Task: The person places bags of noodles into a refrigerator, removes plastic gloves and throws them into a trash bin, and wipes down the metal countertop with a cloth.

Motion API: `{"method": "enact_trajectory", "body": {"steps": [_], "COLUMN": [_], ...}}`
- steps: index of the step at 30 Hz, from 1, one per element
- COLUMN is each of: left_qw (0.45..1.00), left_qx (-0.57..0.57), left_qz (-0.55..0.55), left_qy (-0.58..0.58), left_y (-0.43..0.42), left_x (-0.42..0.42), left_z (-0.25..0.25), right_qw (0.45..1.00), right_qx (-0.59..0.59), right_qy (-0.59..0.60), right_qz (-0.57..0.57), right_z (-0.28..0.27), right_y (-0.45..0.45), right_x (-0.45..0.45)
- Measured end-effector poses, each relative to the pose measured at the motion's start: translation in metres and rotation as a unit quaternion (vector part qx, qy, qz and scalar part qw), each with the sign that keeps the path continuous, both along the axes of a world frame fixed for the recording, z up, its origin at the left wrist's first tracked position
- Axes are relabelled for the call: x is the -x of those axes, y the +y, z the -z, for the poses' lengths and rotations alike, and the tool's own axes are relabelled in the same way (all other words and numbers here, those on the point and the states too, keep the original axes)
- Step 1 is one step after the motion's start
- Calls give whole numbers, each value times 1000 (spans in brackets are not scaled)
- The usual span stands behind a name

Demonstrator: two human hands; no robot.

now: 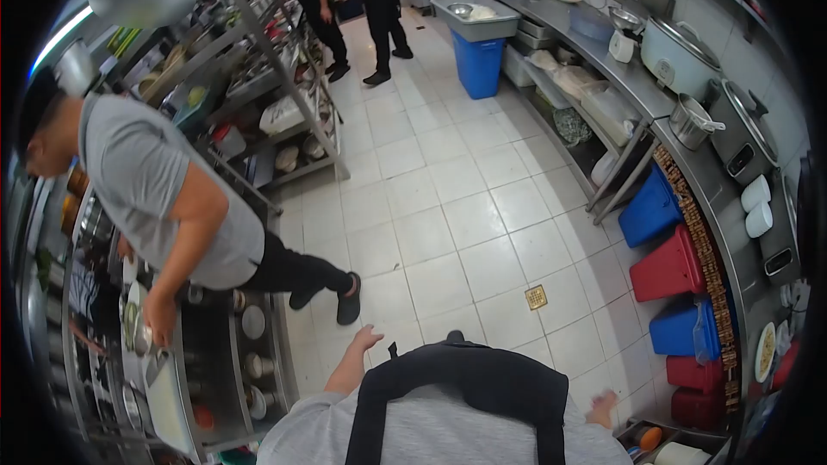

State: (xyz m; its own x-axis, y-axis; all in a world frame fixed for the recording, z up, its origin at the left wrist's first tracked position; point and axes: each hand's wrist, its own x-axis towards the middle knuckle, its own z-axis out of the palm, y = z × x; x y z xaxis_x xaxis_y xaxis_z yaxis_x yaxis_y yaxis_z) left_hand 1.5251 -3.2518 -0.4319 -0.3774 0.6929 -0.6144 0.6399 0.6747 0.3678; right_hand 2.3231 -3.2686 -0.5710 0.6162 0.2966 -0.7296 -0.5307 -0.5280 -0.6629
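Observation:
My left hand (369, 337) reaches out over the white tiled floor (448, 241), fingers loosely stretched and nothing seen in them. On the other side, my right hand (603, 411) hangs low near a drawer-like bin (642, 435) with an orange item and a white item. That hand is smeared, so its fingers are unclear. Black straps (465, 370) cross my grey shirt at the bottom of the view. Both hands are apart from the counters. My left hand is closest to the dark shoe of a person in grey (164, 172), who stands at the left counter.
Metal shelves (293, 77) line the left. Two people in black (375, 9) stand far down the aisle. A blue bin (478, 65) carries a grey tub (474, 26). Along the right, a steel counter holds rice cookers (680, 47), above red bins (668, 263). A brass drain (536, 297) sits in the floor.

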Motion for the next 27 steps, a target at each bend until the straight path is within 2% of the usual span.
{"method": "enact_trajectory", "body": {"steps": [1,2,4,5,6,7,9,10,12,13,15,17,18,19,20,21,22,23,25,26,27], "left_qw": [999,999,995,992,990,988,985,980,979,978,986,998,999,989,987,981,974,974,987,991,984], "left_qx": [-12,-28,-63,-83,-101,-120,-153,-186,-191,-196,-163,-63,-42,-93,-131,-49,5,21,-15,-80,-135], "left_qz": [31,46,80,95,95,92,74,59,24,-6,8,14,1,-73,-70,-188,-223,-224,-147,-57,-11], "left_qy": [6,6,9,13,11,10,-16,-45,-61,-77,-30,-5,28,89,59,22,28,38,61,89,113], "left_y": [39,74,142,172,203,229,270,288,306,314,307,283,266,230,212,204,194,184,175,175,181], "left_x": [4,8,14,16,14,11,8,8,8,8,22,45,46,59,63,53,47,42,32,25,20], "left_z": [-5,-11,-25,-33,-46,-57,-61,-61,-51,-44,-16,9,-3,45,35,11,-5,-12,-13,-10,-3], "right_qw": [1000,982,925,764,613,508,427,422,524,520,543,488,418,374,324,118,149,287,578,569,629], "right_qx": [14,-75,7,10,-161,-316,-335,-337,-315,-319,-302,-277,-17,124,258,278,207,178,282,293,268], "right_qy": [2,-16,-56,-141,-301,-333,-340,-341,-174,-175,-242,-369,-313,-273,-224,-199,-295,-294,-169,-172,-188], "right_qz": [-24,-172,-376,-630,-713,-729,-768,-769,-772,-773,-745,-741,-853,-878,-883,-932,-921,-894,-747,-749,-705], "right_z": [-11,-3,-70,-91,-146,-181,-252,-271,-290,-281,-234,-124,-95,-98,-94,29,31,-16,-54,-63,-71], "right_y": [47,87,192,243,270,298,350,378,426,448,493,530,549,556,558,576,576,587,623,644,668], "right_x": [77,137,288,339,391,428,479,491,506,504,485,437,409,371,327,263,231,218,213,207,205]}}
